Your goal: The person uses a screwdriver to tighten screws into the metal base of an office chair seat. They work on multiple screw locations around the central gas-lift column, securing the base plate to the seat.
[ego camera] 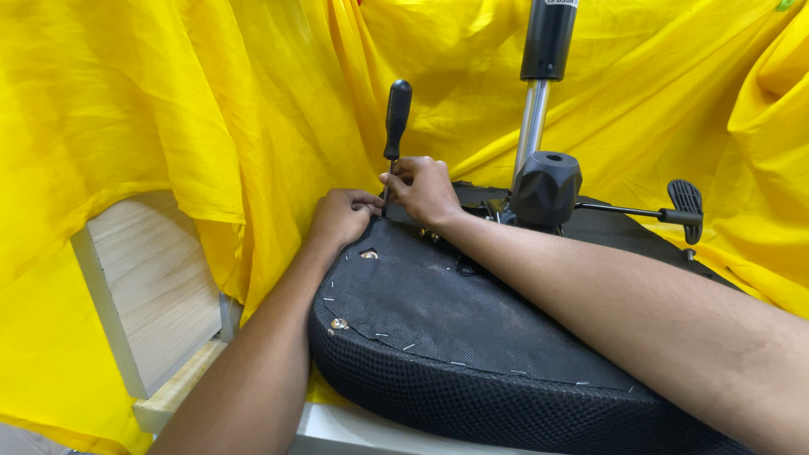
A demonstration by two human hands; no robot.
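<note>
Screwdriver (396, 126) with a black handle stands nearly upright at the far edge of an upturned office-chair seat (472, 337), its tip hidden behind the fingers at the seat's rim. The right hand (424, 190) is curled closed round the lower shaft, just under the handle, gripping it. The left hand (341, 217) lies just beside the right, touching it, knuckles up and fingers bent down onto the seat's edge; whether it pinches anything underneath cannot be told.

The seat lies bottom up, its black underside cloth (438, 307) fixed by a row of small metal staples (459, 364) that follows the curved near edge, above a band of black mesh upholstery. Two round metal screw sockets (339, 323) show in the cloth, one near the left hand and one further along the near edge.

Behind the right hand, on the seat's far side, rises the chrome gas-lift column (531, 126) with a black upper sleeve, which carries a small white label at the very top of the view. At its foot sits a black ribbed tension knob (546, 187), and right of that a thin lever ends in a black paddle (687, 200).

Yellow cloth (168, 101) drapes everything behind the seat. Left of the seat, a pale wooden board (152, 286) shows beneath the cloth.
</note>
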